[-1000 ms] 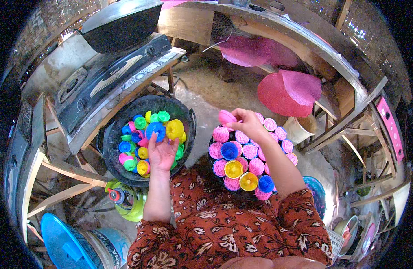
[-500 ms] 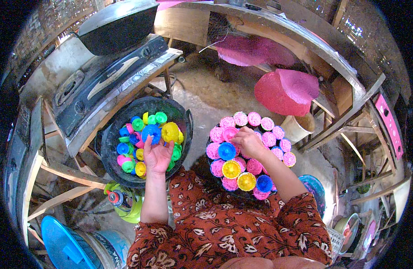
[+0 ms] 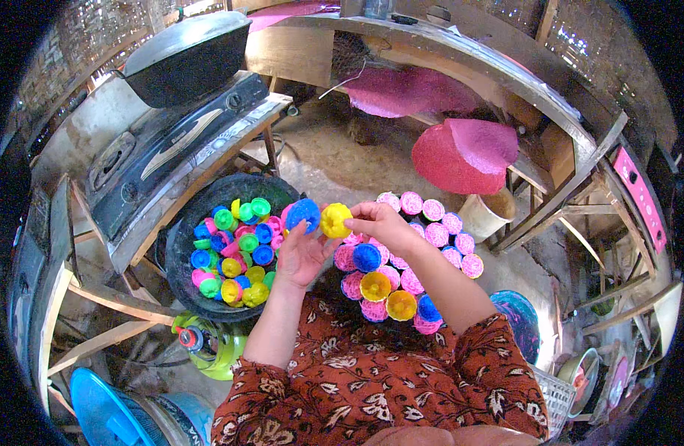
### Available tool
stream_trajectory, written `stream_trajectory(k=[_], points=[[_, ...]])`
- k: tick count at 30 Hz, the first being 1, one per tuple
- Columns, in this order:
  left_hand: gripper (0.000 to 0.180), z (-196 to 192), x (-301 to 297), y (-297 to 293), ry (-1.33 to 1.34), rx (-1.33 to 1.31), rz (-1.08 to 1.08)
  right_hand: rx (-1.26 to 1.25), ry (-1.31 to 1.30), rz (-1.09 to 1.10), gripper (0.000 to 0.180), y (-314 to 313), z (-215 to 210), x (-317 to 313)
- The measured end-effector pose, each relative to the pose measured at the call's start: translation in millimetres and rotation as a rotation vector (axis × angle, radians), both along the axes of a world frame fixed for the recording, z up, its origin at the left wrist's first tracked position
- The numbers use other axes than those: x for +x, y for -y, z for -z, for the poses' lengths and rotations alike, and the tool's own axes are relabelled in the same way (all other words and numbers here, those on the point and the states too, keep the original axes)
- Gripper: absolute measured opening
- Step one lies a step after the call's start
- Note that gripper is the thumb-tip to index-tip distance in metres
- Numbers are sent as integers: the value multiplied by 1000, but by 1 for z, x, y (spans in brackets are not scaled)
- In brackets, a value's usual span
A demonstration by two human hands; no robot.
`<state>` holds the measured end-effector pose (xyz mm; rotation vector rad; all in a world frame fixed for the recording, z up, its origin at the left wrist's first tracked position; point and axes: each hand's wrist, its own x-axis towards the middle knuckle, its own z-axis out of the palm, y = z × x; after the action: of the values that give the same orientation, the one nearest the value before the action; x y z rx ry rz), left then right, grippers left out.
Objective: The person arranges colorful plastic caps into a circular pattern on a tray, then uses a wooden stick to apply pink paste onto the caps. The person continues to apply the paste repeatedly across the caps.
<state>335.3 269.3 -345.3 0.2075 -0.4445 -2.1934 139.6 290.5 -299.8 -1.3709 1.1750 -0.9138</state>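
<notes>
My left hand holds a fluted blue plastic cup mould, with a bit of pink mould showing behind it. A yellow cup mould is pinched by the fingertips of my right hand, right beside the blue one. To the left, a black basin holds many loose small moulds in blue, green, pink and yellow. Under and beyond my right hand stand closely packed moulds filled with stringy pink stuff. At their near side are an empty-looking blue mould and yellow moulds.
A gas stove with a lidded black pan stands at the far left. A green container and a blue lid are at lower left. Pink sheets, a white bucket and wooden frames line the right.
My left hand has moved right, out from over the basin, with the blue and yellow moulds. My right hand has left the packed moulds and now grips the yellow one.
</notes>
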Motion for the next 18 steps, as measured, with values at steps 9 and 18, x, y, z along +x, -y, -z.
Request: stream_trajectory(k=[9, 18], points=[[54, 16, 43, -2, 109, -11, -221, -592, -876, 256, 12, 7, 36, -82], [66, 14, 54, -5, 130, 4, -189, -588, -1244, 197, 14, -7, 84, -81]])
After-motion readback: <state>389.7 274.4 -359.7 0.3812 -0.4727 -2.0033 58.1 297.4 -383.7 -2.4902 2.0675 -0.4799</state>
